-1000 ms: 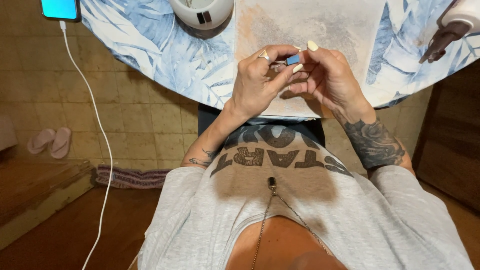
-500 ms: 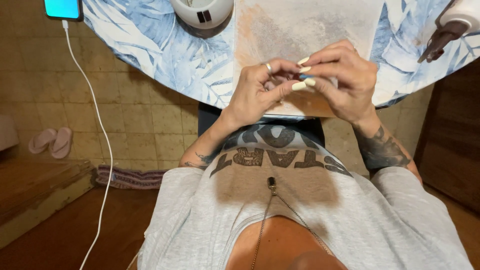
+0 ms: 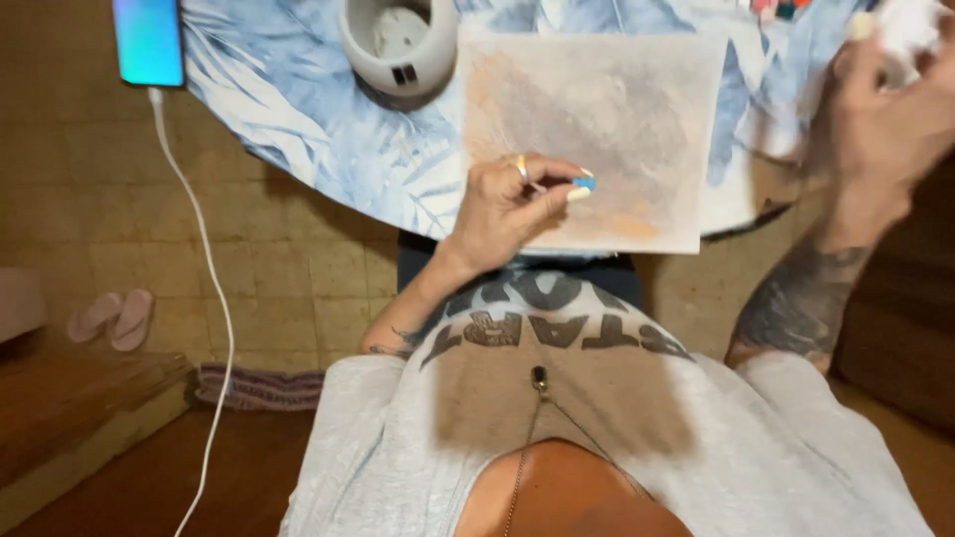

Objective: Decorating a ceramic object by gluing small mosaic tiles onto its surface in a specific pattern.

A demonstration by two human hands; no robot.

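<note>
My left hand [image 3: 507, 206] pinches a small blue piece of chalk [image 3: 585, 183] between thumb and fingers, over the lower edge of a sheet of paper [image 3: 607, 109] smudged with orange and grey. The sheet lies on a round table with a blue leaf-patterned cloth [image 3: 328, 139]. My right hand [image 3: 890, 94] is raised at the far right, blurred, closed around something white [image 3: 910, 25] that looks like crumpled tissue.
A white round pot [image 3: 398, 40] stands on the table just left of the paper. A lit phone [image 3: 149, 40] lies at the table's left edge, its white cable [image 3: 214, 298] hanging to the floor. Pink slippers [image 3: 109, 318] rest on the tiled floor.
Both hands were together over the paper's lower edge around the blue chalk. Now my right hand has swung away to the upper right and holds something white; my left keeps the chalk.
</note>
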